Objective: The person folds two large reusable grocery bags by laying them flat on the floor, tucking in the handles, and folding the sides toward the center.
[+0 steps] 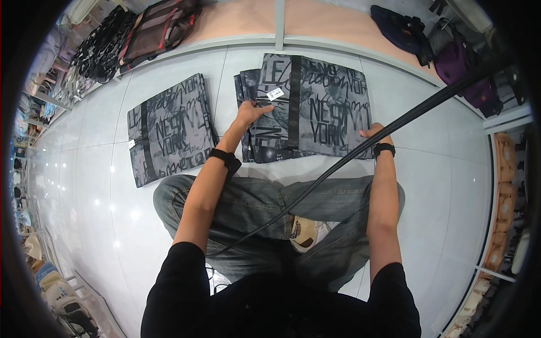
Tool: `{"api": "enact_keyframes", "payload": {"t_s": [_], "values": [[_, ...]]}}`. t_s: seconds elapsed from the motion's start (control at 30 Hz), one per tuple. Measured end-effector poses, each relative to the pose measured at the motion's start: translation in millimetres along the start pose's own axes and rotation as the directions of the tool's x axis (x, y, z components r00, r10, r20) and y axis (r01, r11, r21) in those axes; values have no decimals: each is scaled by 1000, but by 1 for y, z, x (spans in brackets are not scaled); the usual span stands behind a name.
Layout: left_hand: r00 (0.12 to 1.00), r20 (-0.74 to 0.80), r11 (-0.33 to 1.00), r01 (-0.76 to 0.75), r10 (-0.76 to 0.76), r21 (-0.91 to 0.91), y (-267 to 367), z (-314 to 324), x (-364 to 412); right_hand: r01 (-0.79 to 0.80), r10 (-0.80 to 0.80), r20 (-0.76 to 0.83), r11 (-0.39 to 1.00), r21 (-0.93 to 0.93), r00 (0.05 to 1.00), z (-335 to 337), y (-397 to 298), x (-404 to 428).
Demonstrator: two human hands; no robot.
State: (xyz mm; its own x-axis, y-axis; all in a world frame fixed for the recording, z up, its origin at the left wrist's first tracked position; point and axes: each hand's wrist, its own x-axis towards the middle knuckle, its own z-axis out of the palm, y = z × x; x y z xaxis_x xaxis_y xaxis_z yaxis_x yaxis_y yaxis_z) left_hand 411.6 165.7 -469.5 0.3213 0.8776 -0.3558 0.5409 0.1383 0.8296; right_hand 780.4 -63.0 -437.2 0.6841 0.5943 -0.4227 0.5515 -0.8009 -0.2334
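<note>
A folded grey bag (pixel 329 101) with black printed lettering, a black strap and a white tag lies before me, over other folded dark, speckled bags (pixel 274 155). At its left side is my left hand (pixel 252 113), thumb on the printed face and fingers at the edge of the pieces beneath. My right hand (pixel 374 132) grips the lower right edge of the grey bag, thumb on top, fingers partly hidden. To the left, a similar stack of folded printed bags (pixel 173 131) rests on the tiled floor.
A black cord (pixel 338 164) crosses the view diagonally. Shelves hold a dark plaid bag (pixel 154 31) at the upper left, a purple bag (pixel 458 69) at the upper right and orange bags (pixel 504 203) at the right. My crossed legs (pixel 253 211) are just below the bags.
</note>
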Motion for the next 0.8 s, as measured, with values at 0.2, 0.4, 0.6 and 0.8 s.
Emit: {"api": "enact_keyframes", "payload": {"t_s": [0.2, 0.4, 0.6, 0.8], "values": [[934, 338, 839, 273, -115, -471, -3, 7, -8, -32, 22, 126, 997, 76, 992, 1, -2, -2], [945, -10, 914, -314, 327, 257, 34, 23, -36, -30, 22, -81, 995, -99, 996, 7, -6, -7], [741, 115, 629, -632, 661, 453, 102, 49, -113, 752, -489, -578, 512, 415, 653, -37, -100, -69], [725, 210, 571, -659, 656, 490, 97, 68, -131, 863, -727, -557, 504, -36, 402, -19, -148, -119]]}}
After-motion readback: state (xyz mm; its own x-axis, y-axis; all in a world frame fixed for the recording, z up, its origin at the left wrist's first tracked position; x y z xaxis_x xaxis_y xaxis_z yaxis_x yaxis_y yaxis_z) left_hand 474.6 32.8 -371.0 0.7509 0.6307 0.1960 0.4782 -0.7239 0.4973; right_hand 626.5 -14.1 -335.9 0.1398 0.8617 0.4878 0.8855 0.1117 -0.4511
